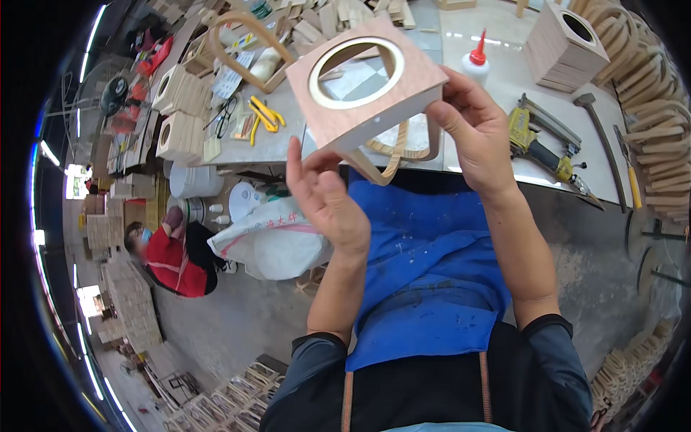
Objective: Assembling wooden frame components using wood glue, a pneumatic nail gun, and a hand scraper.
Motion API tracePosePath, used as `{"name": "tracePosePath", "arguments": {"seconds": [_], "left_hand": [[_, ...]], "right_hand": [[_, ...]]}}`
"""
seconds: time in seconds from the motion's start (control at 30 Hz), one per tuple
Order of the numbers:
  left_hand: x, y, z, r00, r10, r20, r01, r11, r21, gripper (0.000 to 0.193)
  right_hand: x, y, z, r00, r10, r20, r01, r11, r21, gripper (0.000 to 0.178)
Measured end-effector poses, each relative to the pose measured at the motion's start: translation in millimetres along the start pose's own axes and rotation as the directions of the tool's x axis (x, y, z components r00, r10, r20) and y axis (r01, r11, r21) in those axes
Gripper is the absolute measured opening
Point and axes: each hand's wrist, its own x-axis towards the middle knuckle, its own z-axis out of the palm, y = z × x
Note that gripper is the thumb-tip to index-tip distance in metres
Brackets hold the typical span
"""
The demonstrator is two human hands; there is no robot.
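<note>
A woodworking workshop is shown. The workbench (pixel 255 153) is strewn with wood offcuts (pixel 331 21), and a yellow-and-black nail gun (pixel 540 153), a hammer (pixel 607 153), yellow-handled pliers (pixel 266 115) and a red-tipped squeeze bottle (pixel 475 66) are laid out on it. Wooden panels with round holes (pixel 188 93) are stacked at the left, and curved wooden loops (pixel 658 155) are piled in quantity at the right, by which batch production is suggested. Strip lights (pixel 91 43) are mounted overhead, and a blue apron (pixel 432 273) is worn.
</note>
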Motion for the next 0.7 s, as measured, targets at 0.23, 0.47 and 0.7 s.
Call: {"name": "tracePosePath", "arguments": {"seconds": [0.23, 0.47, 0.7], "left_hand": [[-5.9, 15.4, 36.2, 0.998, -0.018, 0.053, 0.031, 0.967, -0.252, 0.068], [-7.6, 1.0, 40.2, 0.996, -0.074, 0.041, 0.083, 0.954, -0.287, 0.065], [-12.2, 1.7, 47.9, 0.996, -0.078, 0.053, 0.09, 0.956, -0.279, 0.058]], "right_hand": [[-6.7, -1.5, 16.3, 0.986, -0.009, -0.168, -0.004, 0.997, -0.08, 0.044], [-38.0, -1.1, 33.0, 0.932, -0.345, 0.111, 0.338, 0.716, -0.61, 0.048], [-36.5, -0.2, 46.3, 0.924, -0.342, 0.174, 0.378, 0.737, -0.559, 0.056]]}}
